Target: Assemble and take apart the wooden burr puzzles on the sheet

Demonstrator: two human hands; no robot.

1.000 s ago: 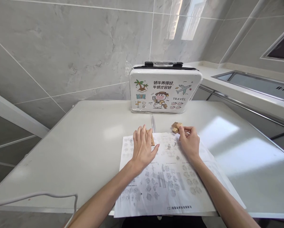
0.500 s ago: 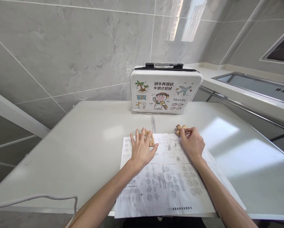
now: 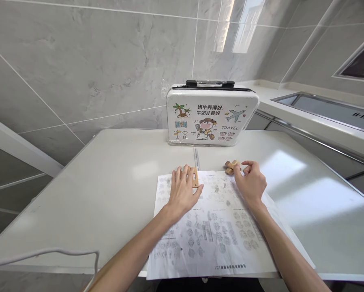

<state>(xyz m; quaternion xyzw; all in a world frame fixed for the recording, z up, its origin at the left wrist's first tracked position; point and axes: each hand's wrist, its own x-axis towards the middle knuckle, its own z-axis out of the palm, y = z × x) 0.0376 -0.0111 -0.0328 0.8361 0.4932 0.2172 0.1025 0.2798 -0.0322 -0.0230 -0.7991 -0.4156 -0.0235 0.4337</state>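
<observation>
My left hand [image 3: 183,192] lies flat with its fingers stretched over a flat wooden puzzle piece [image 3: 195,178], which shows a slot and the mark "2"; the rest of the piece is under my fingers. On the right, an interlocking wooden burr puzzle [image 3: 230,164] rests at the top edge of a printed sheet [image 3: 206,255]. My right hand [image 3: 251,182] is beside it, thumb and index finger apart with nothing held between them. The thumb tip overlaps the puzzle's right side; whether it touches, I cannot tell.
Behind the sheet, a white suitcase-shaped box [image 3: 212,115] with cartoon prints stands upright on the pale table [image 3: 78,190]. A white cable [image 3: 48,252] crosses the lower left. A counter [image 3: 328,109] runs along the right, and a grey tiled wall [image 3: 109,61] closes off the back.
My right hand has loosened from the burr puzzle and shifted slightly right and down, its fingers parting. My left fingers have drawn closer together on the flat piece.
</observation>
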